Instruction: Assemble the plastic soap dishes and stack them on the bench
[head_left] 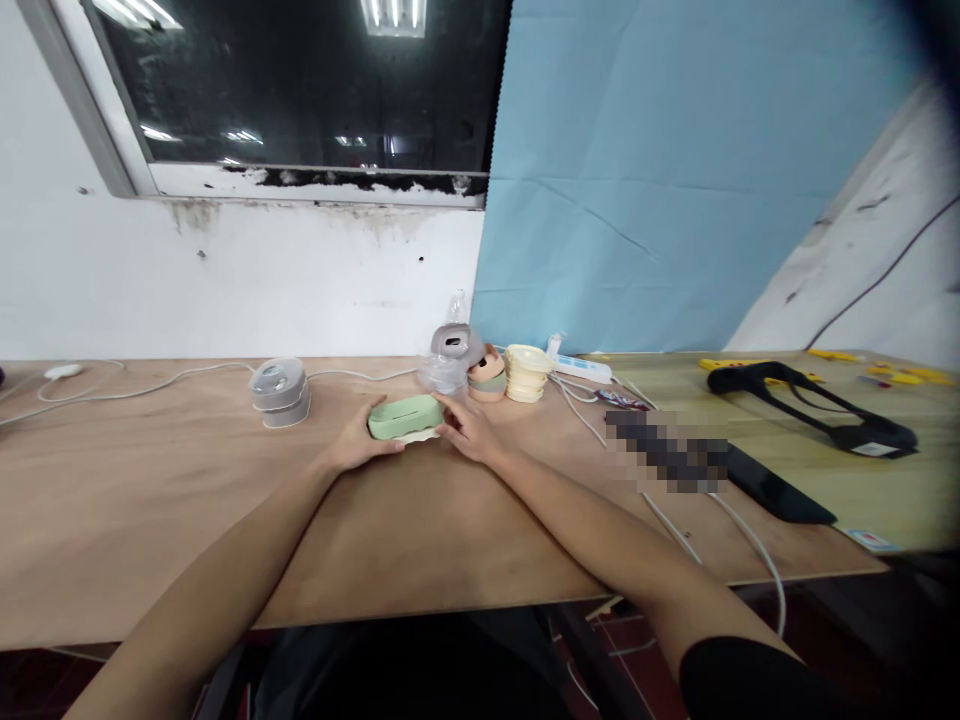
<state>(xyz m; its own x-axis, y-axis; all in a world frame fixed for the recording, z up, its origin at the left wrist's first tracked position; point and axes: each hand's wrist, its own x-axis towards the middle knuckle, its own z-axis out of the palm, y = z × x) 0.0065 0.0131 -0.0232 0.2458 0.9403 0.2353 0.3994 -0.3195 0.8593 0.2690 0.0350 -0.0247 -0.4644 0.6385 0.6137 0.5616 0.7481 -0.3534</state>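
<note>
Between my two hands is a light green, oval, box-like piece (406,416) with a narrow slot in its top. Under its near edge shows a pale cream, wavy-edged piece (420,436). My left hand (361,437) grips the left end, thumb along the near side. My right hand (466,428) closes on the right end, fingers at its edge. Just behind are a grey oval piece with a hole (459,343), orange and green pieces (487,380) and a stack of cream pieces (526,374).
A grey stack of round pieces (280,392) stands left on the wooden table (187,500). White cables and a power strip (583,368) lie at the back. To the right are a black phone-like slab (776,484), a black strap frame (810,405) and yellow pieces (900,374).
</note>
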